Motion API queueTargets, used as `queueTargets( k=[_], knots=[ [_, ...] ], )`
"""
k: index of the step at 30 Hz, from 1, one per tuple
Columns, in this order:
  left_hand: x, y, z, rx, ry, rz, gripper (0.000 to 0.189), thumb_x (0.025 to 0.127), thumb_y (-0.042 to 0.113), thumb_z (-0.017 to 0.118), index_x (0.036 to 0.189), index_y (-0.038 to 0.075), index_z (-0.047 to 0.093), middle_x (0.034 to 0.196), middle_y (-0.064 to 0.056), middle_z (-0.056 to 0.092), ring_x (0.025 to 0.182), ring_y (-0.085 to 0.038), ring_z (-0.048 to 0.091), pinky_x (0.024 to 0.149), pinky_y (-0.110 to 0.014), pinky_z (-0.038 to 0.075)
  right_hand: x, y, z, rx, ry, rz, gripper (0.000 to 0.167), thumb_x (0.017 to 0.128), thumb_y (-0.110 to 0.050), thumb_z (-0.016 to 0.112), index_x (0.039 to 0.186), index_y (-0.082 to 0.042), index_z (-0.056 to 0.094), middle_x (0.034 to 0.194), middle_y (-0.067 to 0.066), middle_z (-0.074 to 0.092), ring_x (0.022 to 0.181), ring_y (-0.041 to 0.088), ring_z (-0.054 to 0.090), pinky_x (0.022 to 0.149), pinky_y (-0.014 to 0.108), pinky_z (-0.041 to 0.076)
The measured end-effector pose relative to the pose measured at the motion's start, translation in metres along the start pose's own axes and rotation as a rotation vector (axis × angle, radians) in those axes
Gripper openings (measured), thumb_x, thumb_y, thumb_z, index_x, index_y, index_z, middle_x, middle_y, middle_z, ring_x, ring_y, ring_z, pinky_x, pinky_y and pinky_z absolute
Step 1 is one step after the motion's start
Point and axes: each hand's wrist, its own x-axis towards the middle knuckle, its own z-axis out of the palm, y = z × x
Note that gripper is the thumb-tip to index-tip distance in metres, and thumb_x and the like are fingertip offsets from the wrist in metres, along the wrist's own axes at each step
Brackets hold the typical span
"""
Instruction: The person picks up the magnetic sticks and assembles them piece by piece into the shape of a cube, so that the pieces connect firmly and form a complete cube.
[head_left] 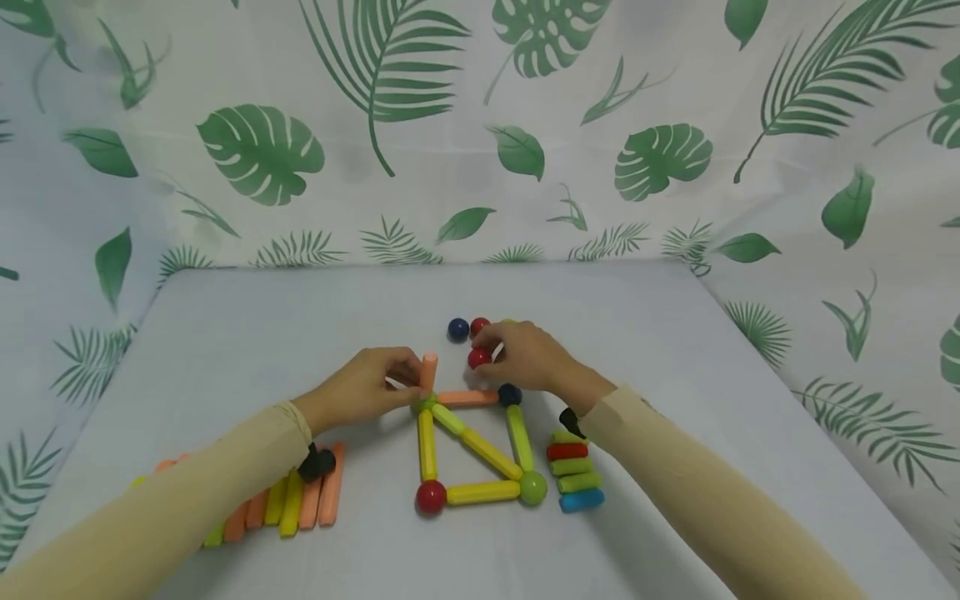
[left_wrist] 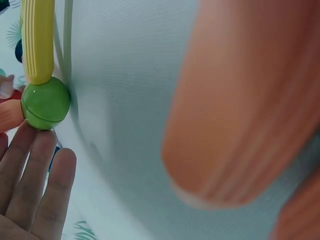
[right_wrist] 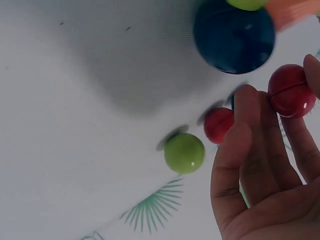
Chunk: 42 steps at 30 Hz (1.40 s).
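My left hand [head_left: 367,387] pinches a short orange stick [head_left: 428,371] that stands upright on a green ball [head_left: 423,406]; some of its fingertips touch that ball. The ball is the far left corner of a flat four-sided frame of sticks and balls, with a dark blue ball [head_left: 510,395], a red ball [head_left: 431,497] and another green ball [head_left: 533,487] at the other corners. A yellow stick [head_left: 491,453] lies along its diagonal. Between thumb and fingers, my right hand [head_left: 528,358] holds a loose red ball [right_wrist: 291,92] above the far side of the frame.
Beyond the right hand lie a blue ball [head_left: 458,330], a second red ball [head_left: 480,326] and a green ball [right_wrist: 184,153]. Several short sticks [head_left: 576,482] are stacked in a column at right. Orange and yellow sticks [head_left: 291,507] lie partly under the left forearm.
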Motion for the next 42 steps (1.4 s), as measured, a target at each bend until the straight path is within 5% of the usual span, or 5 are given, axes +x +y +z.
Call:
queueTargets(
  k=[7, 14, 23, 33, 42],
  knots=[
    [0.001, 0.001, -0.002, 0.047, -0.005, 0.038, 0.037, 0.097, 0.021, 0.072, 0.131, 0.011, 0.062, 0.109, 0.003, 0.07, 0.104, -0.015, 0.066, 0.086, -0.034, 0.055, -0.016, -0.006, -0.007, 0.121, 0.017, -0.06, 0.04, 0.088, -0.027, 0.081, 0.123, -0.012, 0.068, 0.105, -0.002, 0.066, 0.094, 0.019, 0.064, 0.075, 0.029, 0.055],
    [0.001, 0.002, 0.001, 0.055, 0.002, 0.051, 0.011, 0.098, 0.018, 0.069, 0.108, 0.018, 0.067, 0.102, 0.006, 0.068, 0.099, -0.013, 0.064, 0.085, -0.034, 0.055, -0.023, -0.008, -0.004, 0.178, 0.022, -0.065, 0.044, 0.09, -0.027, 0.079, 0.128, -0.01, 0.064, 0.108, -0.004, 0.067, 0.096, 0.016, 0.065, 0.075, 0.028, 0.056],
    [0.0, 0.001, 0.001, 0.039, 0.023, 0.071, 0.015, 0.098, 0.021, 0.07, 0.111, 0.016, 0.068, 0.109, 0.006, 0.069, 0.106, -0.017, 0.066, 0.089, -0.039, 0.055, -0.025, -0.044, -0.019, 0.381, 0.168, -0.192, 0.034, 0.09, -0.024, 0.079, 0.12, -0.015, 0.066, 0.106, -0.005, 0.067, 0.091, 0.015, 0.066, 0.077, 0.034, 0.056],
    [-0.001, 0.003, 0.0, 0.022, -0.012, 0.073, 0.016, 0.098, 0.018, 0.07, 0.113, 0.016, 0.067, 0.107, 0.006, 0.069, 0.104, -0.014, 0.065, 0.095, -0.041, 0.052, -0.028, -0.071, -0.017, 0.369, 0.114, -0.245, 0.035, 0.09, -0.021, 0.079, 0.122, -0.015, 0.065, 0.106, -0.009, 0.067, 0.091, 0.011, 0.067, 0.07, 0.032, 0.057],
    [-0.006, 0.003, 0.008, -0.079, -0.004, -0.038, 0.027, 0.099, 0.028, 0.069, 0.119, 0.01, 0.062, 0.105, 0.002, 0.067, 0.1, -0.018, 0.062, 0.077, -0.033, 0.057, -0.022, -0.07, -0.015, 0.349, 0.105, -0.265, 0.038, 0.094, -0.013, 0.074, 0.13, -0.011, 0.065, 0.115, -0.005, 0.067, 0.093, 0.01, 0.068, 0.076, 0.027, 0.057]
  ],
)
